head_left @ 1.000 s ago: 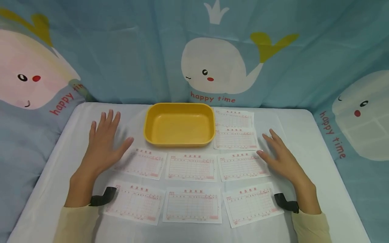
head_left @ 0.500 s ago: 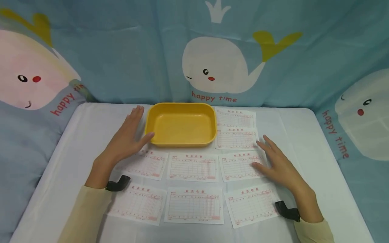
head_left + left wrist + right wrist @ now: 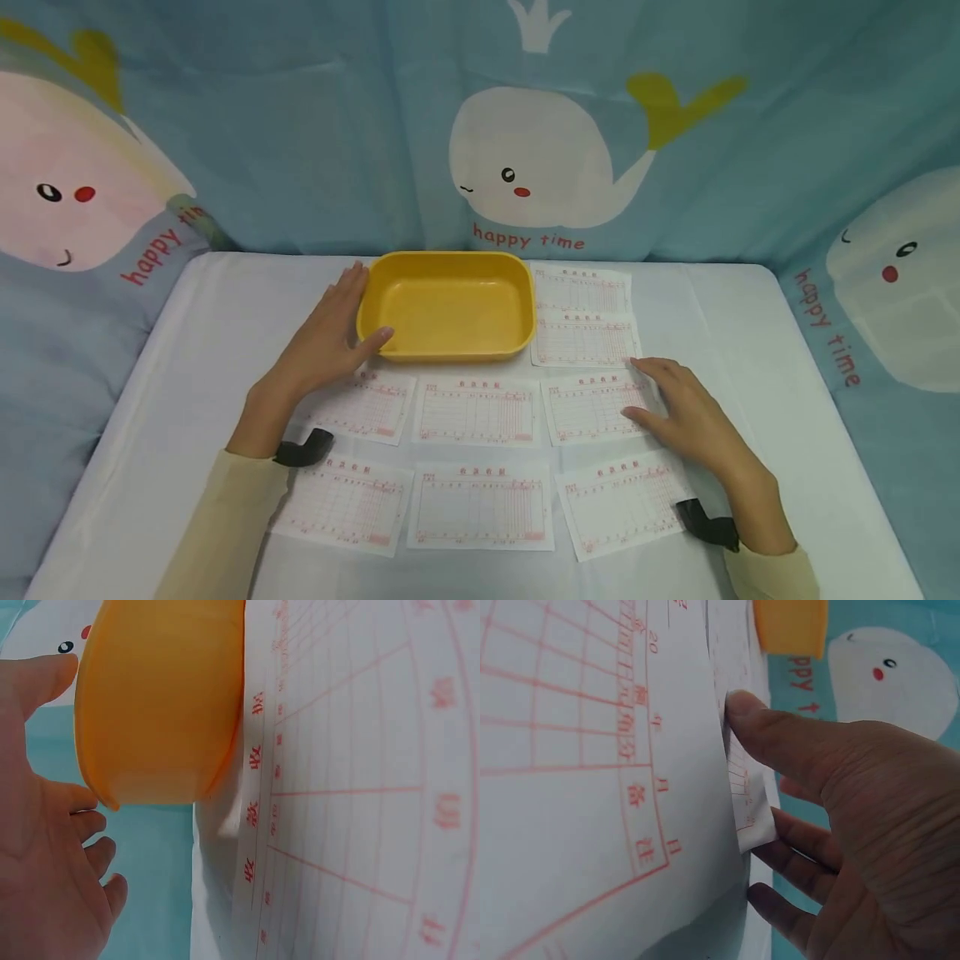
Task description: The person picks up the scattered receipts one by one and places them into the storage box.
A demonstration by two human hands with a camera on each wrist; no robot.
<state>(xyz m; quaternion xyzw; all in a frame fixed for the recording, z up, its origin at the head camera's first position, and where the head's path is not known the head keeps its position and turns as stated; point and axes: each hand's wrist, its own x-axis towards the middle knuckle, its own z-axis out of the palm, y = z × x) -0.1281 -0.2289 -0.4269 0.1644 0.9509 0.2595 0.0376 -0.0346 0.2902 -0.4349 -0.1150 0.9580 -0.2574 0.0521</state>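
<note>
1. Now your left hand (image 3: 324,346) has come in from the open bench at about 9 o'clock and lies against the left end of the yellow tray (image 3: 447,306). Your thumb touches its near left corner and your fingers run up along its left wall.
2. That move puts the tray under your left hand's control. Judged from the wrist view, the fingers (image 3: 97,855) are relaxed and lightly bent beside the rim, not wrapped round it.
3. Your right hand (image 3: 690,412) has slid in from 3 o'clock and has settled on the right edge of the middle-row form (image 3: 596,407). The right wrist view shows the thumb (image 3: 780,735) against that sheet's edge, with the other fingers slightly curled just behind it. The paper's corner (image 3: 751,825) sits between thumb and fingers, so this reads as a light pinch starting.
4. The tray stands at 12 o'clock on the white bench (image 3: 225,333), just beyond the six forms laid in two rows.
5. Two more forms (image 3: 583,317) lie touching the tray's right side, at about 1 o'clock.
6. The form under your right fingers lies at 4 o'clock from the tray, close to it but apart.
</note>
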